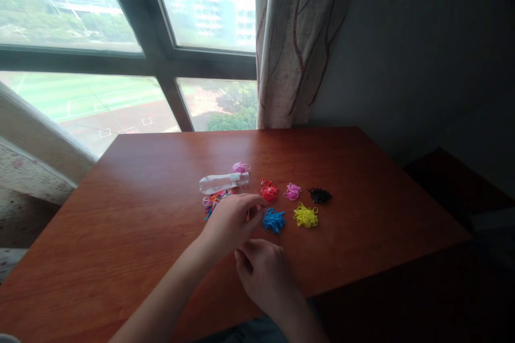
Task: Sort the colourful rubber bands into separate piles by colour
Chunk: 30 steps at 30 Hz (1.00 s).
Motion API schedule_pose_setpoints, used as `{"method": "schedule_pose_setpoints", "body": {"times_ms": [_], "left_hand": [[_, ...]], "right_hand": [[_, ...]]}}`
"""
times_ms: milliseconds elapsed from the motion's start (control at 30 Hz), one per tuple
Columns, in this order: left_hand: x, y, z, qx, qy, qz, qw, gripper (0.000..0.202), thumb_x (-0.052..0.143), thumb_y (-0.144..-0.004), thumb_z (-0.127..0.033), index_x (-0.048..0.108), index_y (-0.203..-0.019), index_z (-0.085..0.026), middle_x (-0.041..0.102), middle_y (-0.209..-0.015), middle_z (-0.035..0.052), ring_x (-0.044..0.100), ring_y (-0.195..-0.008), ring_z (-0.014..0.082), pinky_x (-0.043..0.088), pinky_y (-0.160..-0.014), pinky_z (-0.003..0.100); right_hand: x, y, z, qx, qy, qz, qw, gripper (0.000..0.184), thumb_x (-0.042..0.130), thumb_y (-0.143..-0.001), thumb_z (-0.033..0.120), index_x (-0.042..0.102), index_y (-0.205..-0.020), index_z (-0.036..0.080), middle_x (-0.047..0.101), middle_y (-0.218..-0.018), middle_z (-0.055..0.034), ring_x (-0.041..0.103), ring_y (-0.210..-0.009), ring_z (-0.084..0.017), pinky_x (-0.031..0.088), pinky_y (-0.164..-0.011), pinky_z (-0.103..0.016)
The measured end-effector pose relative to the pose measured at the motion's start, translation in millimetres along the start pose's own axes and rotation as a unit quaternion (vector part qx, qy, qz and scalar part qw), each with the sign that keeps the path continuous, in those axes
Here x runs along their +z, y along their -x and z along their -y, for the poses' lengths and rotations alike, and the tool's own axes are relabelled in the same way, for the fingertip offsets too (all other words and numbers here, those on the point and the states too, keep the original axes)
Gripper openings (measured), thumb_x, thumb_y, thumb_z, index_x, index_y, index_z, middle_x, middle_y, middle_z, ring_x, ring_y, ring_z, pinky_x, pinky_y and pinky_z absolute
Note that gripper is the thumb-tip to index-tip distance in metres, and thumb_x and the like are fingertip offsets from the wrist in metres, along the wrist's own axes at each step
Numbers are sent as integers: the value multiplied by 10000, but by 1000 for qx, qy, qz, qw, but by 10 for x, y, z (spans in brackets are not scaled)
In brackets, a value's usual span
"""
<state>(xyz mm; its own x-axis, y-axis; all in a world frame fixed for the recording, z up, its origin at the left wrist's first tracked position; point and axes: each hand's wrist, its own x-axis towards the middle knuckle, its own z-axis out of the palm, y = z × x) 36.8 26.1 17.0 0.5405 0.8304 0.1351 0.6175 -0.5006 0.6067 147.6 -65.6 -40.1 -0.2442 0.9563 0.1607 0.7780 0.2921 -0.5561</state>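
Note:
Small rubber bands lie sorted in piles on the wooden table: red, pink, black, blue and yellow. A mixed heap of bands lies under a clear plastic bottle on its side. My left hand reaches over the table beside the blue pile, fingers curled in a pinch; what they hold is hidden. My right hand rests just below it, fingers curled inward, touching the left hand.
A pink bit lies behind the bottle's neck. A large window and a patterned curtain stand behind the table. The table's right edge drops off toward a dark area; a dark wall lies to the right.

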Motion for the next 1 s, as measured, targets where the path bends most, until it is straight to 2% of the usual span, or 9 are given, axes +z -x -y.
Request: {"method": "schedule_pose_setpoints", "body": {"times_ms": [100,233,300,400,467,633,833,1000], "left_hand": [[-95,330,211,-46,44,-49,997,184,533,-879,-262,698,-863,-183,670,-671,-2,562,-581,118,404,-550,207],[-122,686,412,-100,62,-93,989,219,541,-892,-324,702,-864,-178,659,-635,-13,543,-544,117,418,-533,210],[-96,817,484,-111,54,-110,986,203,549,-889,-318,701,-868,-185,692,-687,-7,582,-572,124,444,-555,213],[-21,959,568,-108,23,-128,986,177,554,-893,-303,697,-910,-202,745,-840,13,669,-713,152,498,-664,230],[35,1017,602,-102,-5,-122,987,175,542,-905,-298,690,-949,-215,751,-907,20,690,-790,169,509,-722,247],[103,1041,599,-105,-64,-104,987,187,510,-931,-305,675,-988,-240,744,-958,13,699,-835,185,508,-732,271],[93,1019,564,-110,-76,-87,987,195,486,-947,-308,667,-981,-244,735,-932,9,689,-820,181,495,-720,273],[98,1031,571,-121,-70,-97,985,186,499,-944,-314,664,-994,-246,733,-950,5,690,-834,180,488,-720,276]], "right_hand": [[11,4,5,5,-31,-21,999,165,478,-909,136,617,-897,225,691,-812,6,642,-759,-151,361,-670,-223],[26,7,14,29,-32,-35,998,178,475,-905,126,622,-908,227,685,-801,2,638,-748,-162,360,-670,-241],[40,7,14,36,-26,-43,998,175,481,-906,131,628,-911,226,685,-797,2,637,-736,-164,359,-662,-246],[65,-7,16,43,-13,-51,998,167,500,-905,134,639,-918,227,684,-782,5,638,-718,-163,356,-647,-250],[76,-34,28,49,0,-49,998,155,523,-902,137,643,-927,231,684,-768,12,643,-709,-163,351,-636,-252],[83,-138,85,74,23,-37,996,143,583,-902,154,646,-986,251,709,-806,21,662,-731,-163,344,-632,-243],[102,-188,94,72,31,-36,996,111,598,-907,167,643,-965,250,712,-795,16,661,-713,-165,336,-624,-242],[115,-173,69,59,28,-49,997,105,580,-907,156,643,-933,236,706,-769,10,654,-692,-161,329,-617,-243]]}}
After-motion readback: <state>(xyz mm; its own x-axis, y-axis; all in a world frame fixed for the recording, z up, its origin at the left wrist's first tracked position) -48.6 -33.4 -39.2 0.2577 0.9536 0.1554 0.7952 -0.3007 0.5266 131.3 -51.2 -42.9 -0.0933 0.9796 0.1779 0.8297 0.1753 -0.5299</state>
